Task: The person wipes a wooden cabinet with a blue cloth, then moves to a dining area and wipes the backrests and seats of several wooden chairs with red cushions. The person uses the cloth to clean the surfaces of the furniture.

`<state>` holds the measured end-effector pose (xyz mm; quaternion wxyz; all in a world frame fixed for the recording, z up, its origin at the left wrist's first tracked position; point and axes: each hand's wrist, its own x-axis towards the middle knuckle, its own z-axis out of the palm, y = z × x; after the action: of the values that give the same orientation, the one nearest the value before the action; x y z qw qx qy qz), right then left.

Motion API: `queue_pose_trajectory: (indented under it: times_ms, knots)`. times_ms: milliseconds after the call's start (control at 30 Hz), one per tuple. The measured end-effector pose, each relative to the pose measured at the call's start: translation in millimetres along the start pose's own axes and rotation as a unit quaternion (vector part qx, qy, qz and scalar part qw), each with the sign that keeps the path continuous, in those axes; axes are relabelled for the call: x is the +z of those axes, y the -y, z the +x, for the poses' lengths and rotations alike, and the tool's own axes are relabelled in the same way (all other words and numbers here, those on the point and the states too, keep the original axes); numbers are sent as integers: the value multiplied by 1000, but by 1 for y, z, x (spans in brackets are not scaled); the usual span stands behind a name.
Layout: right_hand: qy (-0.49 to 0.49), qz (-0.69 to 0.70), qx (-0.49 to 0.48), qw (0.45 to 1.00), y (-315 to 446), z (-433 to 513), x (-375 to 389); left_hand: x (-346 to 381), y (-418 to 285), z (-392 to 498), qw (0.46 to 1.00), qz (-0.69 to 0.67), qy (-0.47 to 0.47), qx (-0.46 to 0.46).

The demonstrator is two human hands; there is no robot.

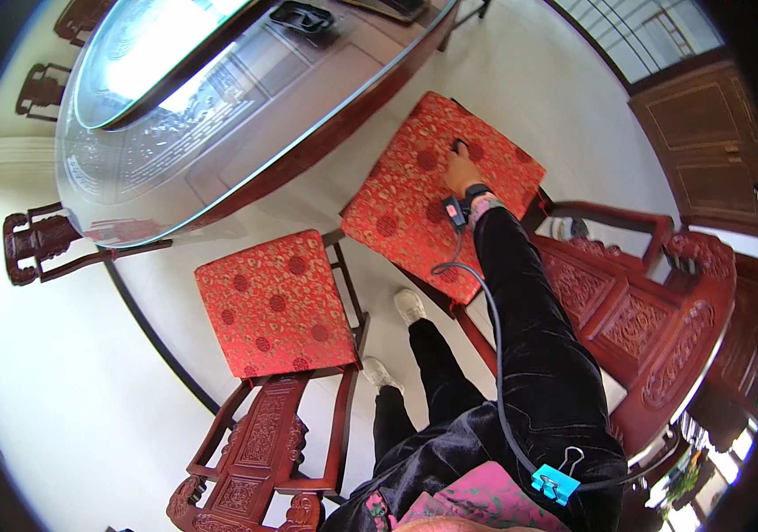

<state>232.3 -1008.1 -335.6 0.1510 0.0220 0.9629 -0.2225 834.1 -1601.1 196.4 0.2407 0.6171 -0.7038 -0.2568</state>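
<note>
My right hand reaches out over a red brocade seat cushion on the carved wooden chair to the right. A small black object shows at its fingertips; whether it is held or worn cannot be told. At the wrist sits a black strap with a small device, from which a grey cable runs down the sleeve to a blue binder clip. To the left stands a second carved chair with a red patterned cushion. My left hand is out of view.
A large round glass-topped table with a raised glass turntable fills the upper left, with a black tray on it. More wooden chairs stand along its far left side. A brown wooden cabinet is at the upper right. My feet are between the two cushioned chairs.
</note>
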Motion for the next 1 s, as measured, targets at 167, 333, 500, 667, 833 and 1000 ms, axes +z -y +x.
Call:
queue_pose_trajectory:
  times_ms: [167, 333, 500, 667, 833, 1000]
  knots:
    - [38, -69, 52, 995, -1, 11, 2, -24, 1, 18, 999, -9, -24, -26]
    - [-177, 16, 6, 984, 23, -11, -27, -20, -10, 14, 999, -49, 1, 5]
    - [-463, 54, -159, 870, 102, -36, -113, -17, -19, 21, 996, -79, 21, 40]
    - [-417, 32, -357, 835, 204, -44, -164, -40, 1, 52, 988, -124, 80, 34]
    - [-362, -59, -378, 850, 253, -15, -166, -52, 24, 49, 980, -173, 41, 92]
    - [-306, -136, -351, 874, 271, -4, -166, -60, 39, 31, 980, -190, 17, 63]
